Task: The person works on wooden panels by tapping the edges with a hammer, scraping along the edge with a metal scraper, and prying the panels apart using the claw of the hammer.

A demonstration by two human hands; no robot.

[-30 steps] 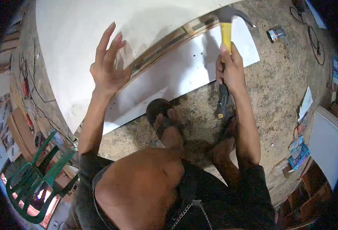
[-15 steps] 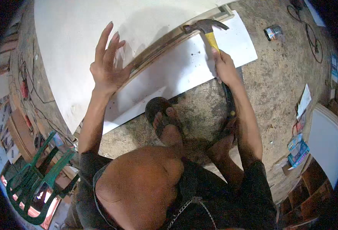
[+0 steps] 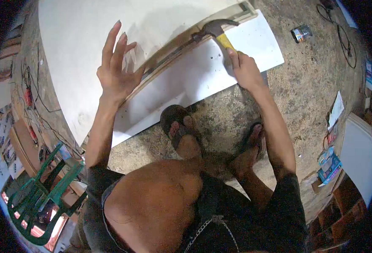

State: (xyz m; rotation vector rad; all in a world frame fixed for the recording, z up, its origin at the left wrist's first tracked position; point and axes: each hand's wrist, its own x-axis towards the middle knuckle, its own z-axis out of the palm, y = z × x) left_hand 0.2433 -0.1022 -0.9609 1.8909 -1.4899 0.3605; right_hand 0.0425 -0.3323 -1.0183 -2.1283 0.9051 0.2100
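My right hand (image 3: pixel 247 71) is wrapped round the yellow handle of a claw hammer (image 3: pixel 224 41). The hammer's dark head lies over the wooden frame edge (image 3: pixel 173 54) of a large white panel (image 3: pixel 84 46); whether it touches the wood I cannot tell. My left hand (image 3: pixel 117 69) rests with its heel by the near end of that edge, fingers raised and spread, holding nothing that I can see. Beneath the frame lies a white sheet (image 3: pixel 169 95) with small dark specks on it.
A tin can (image 3: pixel 300 33) and a black cable (image 3: pixel 342 40) lie on the stained concrete floor at right. A green plastic chair (image 3: pixel 47 194) stands at lower left, near cords and a red-handled tool (image 3: pixel 28 96). My sandalled foot (image 3: pixel 179 128) is close to the sheet.
The hammer and my right hand have shifted left along the frame edge, and the handle is more tilted. My left hand has moved only slightly. My right foot shows more.
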